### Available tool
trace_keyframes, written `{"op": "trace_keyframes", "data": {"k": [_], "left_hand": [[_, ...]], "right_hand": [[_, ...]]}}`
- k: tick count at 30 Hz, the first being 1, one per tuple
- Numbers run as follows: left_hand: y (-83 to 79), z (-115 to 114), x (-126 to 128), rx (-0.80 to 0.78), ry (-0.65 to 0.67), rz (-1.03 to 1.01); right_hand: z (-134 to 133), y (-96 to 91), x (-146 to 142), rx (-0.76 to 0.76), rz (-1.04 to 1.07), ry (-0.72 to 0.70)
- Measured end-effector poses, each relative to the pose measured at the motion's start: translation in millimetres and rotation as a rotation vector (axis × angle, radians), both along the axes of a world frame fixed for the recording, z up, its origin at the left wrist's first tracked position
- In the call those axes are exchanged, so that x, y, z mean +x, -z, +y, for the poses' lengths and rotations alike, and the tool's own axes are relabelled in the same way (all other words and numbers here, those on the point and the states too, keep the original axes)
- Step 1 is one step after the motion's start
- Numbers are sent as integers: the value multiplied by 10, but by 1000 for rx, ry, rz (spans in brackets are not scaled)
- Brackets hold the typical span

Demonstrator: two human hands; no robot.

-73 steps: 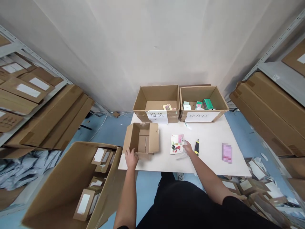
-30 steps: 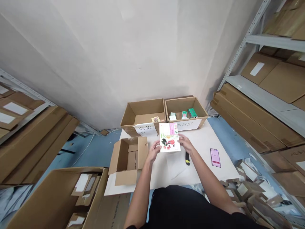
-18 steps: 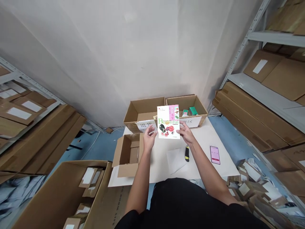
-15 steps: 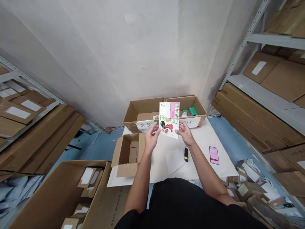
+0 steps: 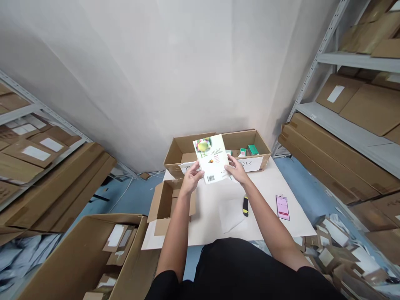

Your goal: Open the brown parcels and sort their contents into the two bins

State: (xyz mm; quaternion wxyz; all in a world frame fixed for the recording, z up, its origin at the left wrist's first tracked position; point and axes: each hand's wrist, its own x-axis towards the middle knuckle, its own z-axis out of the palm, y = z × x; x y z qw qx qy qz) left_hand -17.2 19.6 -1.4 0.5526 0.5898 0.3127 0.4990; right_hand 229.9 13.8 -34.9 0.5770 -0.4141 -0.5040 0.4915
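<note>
Sheet (image 5: 231, 214) and cutter (image 5: 245, 207) are laid on the table (image 5: 203, 223). Above it, a tilted booklet (image 5: 213, 160), barcoded side showing, is clamped at opposite edges by left hand (image 5: 191, 179) and right hand (image 5: 237, 170). Beyond, two open cartons (image 5: 172, 168) are partly hidden by it.

Smooth paper booklet (image 5: 212, 160), matt cardboard carton (image 5: 156, 202)
The desk (image 5: 204, 227) looks smooth and matt, the phone (image 5: 283, 207) glassy, the cutter (image 5: 245, 206) plastic, the shelf (image 5: 359, 61) painted metal, the shirt (image 5: 243, 268) dull cloth.
</note>
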Motion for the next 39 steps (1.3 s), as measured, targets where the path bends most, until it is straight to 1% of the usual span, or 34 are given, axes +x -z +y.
{"op": "trace_keyframes", "data": {"k": [2,3,5,6,9,10,11,12,13,14,16,17,18,19,20,21,22,23,24,25,26,28,30,33,35,36,39], "left_hand": [[4,66,-94,-20,33,-2],[16,93,-124,-27,25,-2],[52,135,-159,-25,-32,23],[71,147,-165,-10,-94,53],[108,132,-115,76,-354,183],[114,108,-66,91,-386,217],[121,78,-2,94,-363,236],[129,43,75,91,-295,241],[141,10,157,84,-203,234],[158,-16,235,91,-138,219],[202,-32,349,106,-119,177],[226,-17,371,103,-142,154],[248,13,367,87,-167,129],[268,55,337,62,-185,99],[285,105,285,30,-190,66],[300,158,218,-2,-180,33],[314,211,143,-33,-155,4],[327,260,65,-58,-122,-21],[342,304,-10,-78,-86,-36],[358,345,-79,-91,-56,-42],[376,385,-142,-101,-38,-37],[422,474,-249,-115,-49,3],[476,590,-343,-122,-69,73],[550,828,-479,-105,-7,165],[582,1018,-561,-94,31,199],[589,1119,-598,-94,24,205],[581,1441,-690,-103,-56,164]], "right_hand": [[33,-35,67,-34,78,-127],[33,-55,87,-53,112,-186],[16,-90,101,-90,166,-242],[3,-105,95,-100,188,-246],[-33,-134,17,-80,239,-199],[-43,-139,-31,-52,240,-183],[-53,-140,-88,-19,229,-182],[-62,-137,-152,19,206,-202],[-69,-128,-219,55,173,-239],[-70,-113,-283,86,136,-289],[-49,-62,-384,120,71,-384],[-22,-28,-410,126,50,-405],[17,9,-417,122,33,-393],[67,48,-403,110,15,-336],[125,88,-373,91,-9,-238],[187,127,-330,62,-37,-111],[250,165,-280,23,-63,15],[310,203,-232,-22,-81,109],[364,239,-190,-66,-81,148],[409,273,-161,-105,-61,133],[446,307,-146,-134,-24,84],[504,372,-158,-158,63,-4],[560,433,-205,-163,121,-7],[699,510,-285,-176,145,29],[854,539,-338,-191,134,22],[954,543,-370,-194,127,15],[1345,510,-507,-164,108,-7]]}}
